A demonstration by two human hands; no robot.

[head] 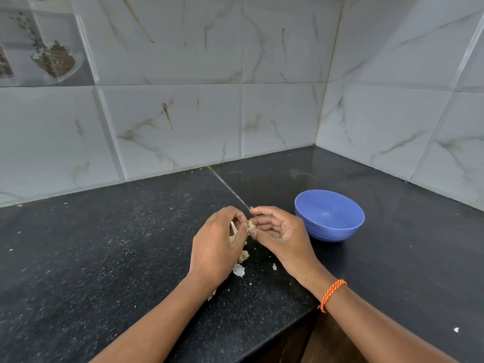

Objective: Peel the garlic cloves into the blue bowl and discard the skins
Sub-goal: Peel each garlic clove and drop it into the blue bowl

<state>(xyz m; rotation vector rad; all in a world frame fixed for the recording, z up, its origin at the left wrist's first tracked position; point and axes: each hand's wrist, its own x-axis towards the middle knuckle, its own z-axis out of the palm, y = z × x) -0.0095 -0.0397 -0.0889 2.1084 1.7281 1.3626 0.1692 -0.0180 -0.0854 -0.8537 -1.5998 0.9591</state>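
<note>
Head view: left hand (218,242) and right hand (277,231) meeting over the black counter (131,244), fingertips of both pinching one garlic clove (251,226). Blue bowl (329,215) just right of the right hand. Loose skins (239,268) under the left hand.

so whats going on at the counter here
A person is peeling garlic over a black counter. Both hands work one garlic clove between them: the left hand grips the garlic, the right hand pinches at the clove. Loose skins lie below. The blue bowl beside them looks empty.
</note>
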